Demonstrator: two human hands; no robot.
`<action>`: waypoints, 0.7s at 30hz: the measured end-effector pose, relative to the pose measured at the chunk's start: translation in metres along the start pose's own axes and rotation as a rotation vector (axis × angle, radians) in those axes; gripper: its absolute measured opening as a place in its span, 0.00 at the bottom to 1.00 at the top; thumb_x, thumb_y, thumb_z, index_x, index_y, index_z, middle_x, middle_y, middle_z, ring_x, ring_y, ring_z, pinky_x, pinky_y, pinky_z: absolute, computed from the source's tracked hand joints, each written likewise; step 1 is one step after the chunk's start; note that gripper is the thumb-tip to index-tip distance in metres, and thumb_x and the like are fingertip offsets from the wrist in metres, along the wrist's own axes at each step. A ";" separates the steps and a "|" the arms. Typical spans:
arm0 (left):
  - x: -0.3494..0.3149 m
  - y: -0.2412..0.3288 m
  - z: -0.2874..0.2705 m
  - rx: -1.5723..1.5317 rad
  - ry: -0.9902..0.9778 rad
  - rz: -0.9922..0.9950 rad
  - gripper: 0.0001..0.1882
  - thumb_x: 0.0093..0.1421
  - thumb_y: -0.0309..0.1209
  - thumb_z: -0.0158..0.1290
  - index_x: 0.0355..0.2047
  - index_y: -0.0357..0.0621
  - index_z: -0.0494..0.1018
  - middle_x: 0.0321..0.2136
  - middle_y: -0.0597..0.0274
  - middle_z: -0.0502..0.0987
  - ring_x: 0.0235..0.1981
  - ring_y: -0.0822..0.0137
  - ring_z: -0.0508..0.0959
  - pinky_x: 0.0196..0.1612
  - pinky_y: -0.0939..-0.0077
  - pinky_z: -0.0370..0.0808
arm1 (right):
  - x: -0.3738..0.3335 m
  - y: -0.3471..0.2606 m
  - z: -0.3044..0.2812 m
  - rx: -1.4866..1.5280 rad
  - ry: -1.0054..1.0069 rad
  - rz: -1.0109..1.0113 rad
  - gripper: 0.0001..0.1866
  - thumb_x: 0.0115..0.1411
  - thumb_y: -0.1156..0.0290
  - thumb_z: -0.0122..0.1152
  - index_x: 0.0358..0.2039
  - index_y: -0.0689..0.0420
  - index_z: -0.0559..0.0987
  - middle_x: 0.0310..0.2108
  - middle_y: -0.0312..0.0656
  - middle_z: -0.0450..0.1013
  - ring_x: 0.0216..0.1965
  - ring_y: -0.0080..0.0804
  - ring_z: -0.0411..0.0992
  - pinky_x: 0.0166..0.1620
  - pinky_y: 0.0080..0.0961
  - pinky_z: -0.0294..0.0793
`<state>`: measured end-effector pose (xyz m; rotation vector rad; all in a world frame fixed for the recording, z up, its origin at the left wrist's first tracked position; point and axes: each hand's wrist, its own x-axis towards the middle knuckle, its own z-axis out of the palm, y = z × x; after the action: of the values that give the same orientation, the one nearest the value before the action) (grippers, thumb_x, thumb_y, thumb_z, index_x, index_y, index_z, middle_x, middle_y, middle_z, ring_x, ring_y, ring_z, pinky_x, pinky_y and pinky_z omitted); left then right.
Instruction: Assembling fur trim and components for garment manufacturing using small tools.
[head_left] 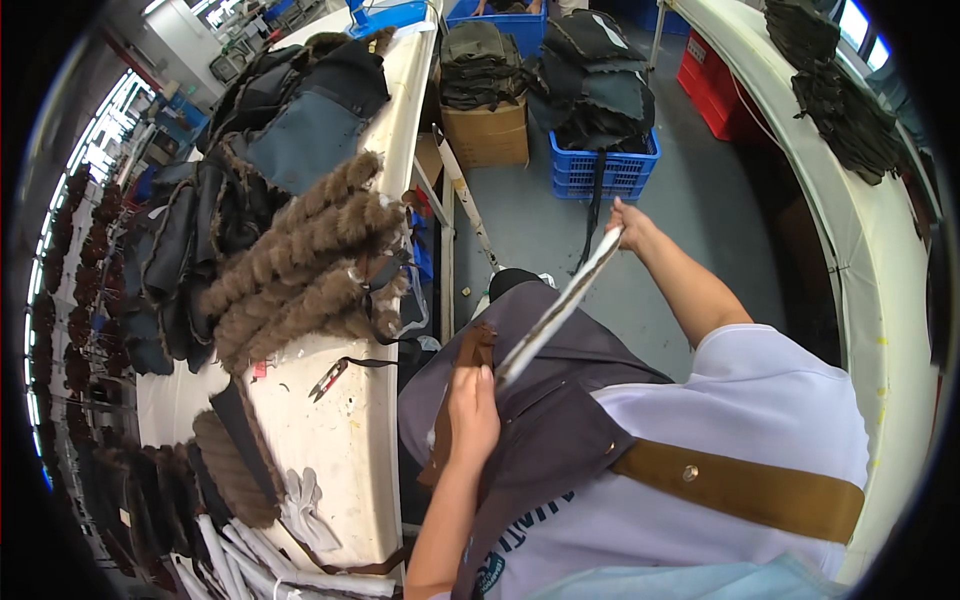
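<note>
My right hand (630,227) grips the upper end of a long white strip (570,290) with a narrow dark brown line along it. The strip slants down across my dark apron (570,350) toward my left hand (472,415). A brown strip with a ragged top end (478,347) is held in that closed left hand and hangs past it at the side of the apron. The white strip's lower end comes close to the left thumb; whether it is pinched there I cannot tell.
The white-topped table (340,430) on the left carries thread snips (328,381), a white glove (308,510), brown fur rolls (300,250), dark fur-lined pieces (310,125) and white rolls (250,560). Ahead stand a blue crate (605,180) and a cardboard box (485,135). Another table curves along the right.
</note>
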<state>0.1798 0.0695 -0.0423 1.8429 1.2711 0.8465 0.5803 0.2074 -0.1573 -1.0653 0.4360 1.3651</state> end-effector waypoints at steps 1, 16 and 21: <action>0.004 -0.014 0.004 0.155 0.021 0.023 0.16 0.63 0.35 0.39 0.25 0.34 0.66 0.26 0.49 0.67 0.25 0.50 0.70 0.30 0.61 0.67 | -0.008 -0.004 0.010 0.025 -0.088 0.003 0.17 0.62 0.56 0.47 0.21 0.51 0.63 0.11 0.26 0.50 0.10 0.17 0.49 0.15 0.15 0.54; 0.022 0.072 0.018 -0.113 -0.451 0.175 0.23 0.60 0.47 0.44 0.21 0.37 0.67 0.14 0.51 0.67 0.17 0.58 0.70 0.22 0.67 0.64 | 0.025 -0.048 0.021 -0.174 0.016 -0.322 0.21 0.57 0.55 0.55 0.13 0.45 0.60 0.08 0.27 0.51 0.08 0.20 0.49 0.11 0.20 0.50; -0.011 0.047 0.024 -0.472 -0.391 -0.243 0.23 0.63 0.43 0.41 0.17 0.40 0.63 0.13 0.67 0.60 0.18 0.78 0.59 0.22 0.82 0.58 | 0.063 0.011 0.001 -0.105 0.249 -0.213 0.21 0.59 0.54 0.51 0.15 0.49 0.62 0.09 0.29 0.50 0.09 0.23 0.49 0.14 0.22 0.51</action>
<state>0.2190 0.0428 -0.0162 1.3595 0.9257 0.5570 0.5836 0.2426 -0.2106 -1.3372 0.4226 1.0807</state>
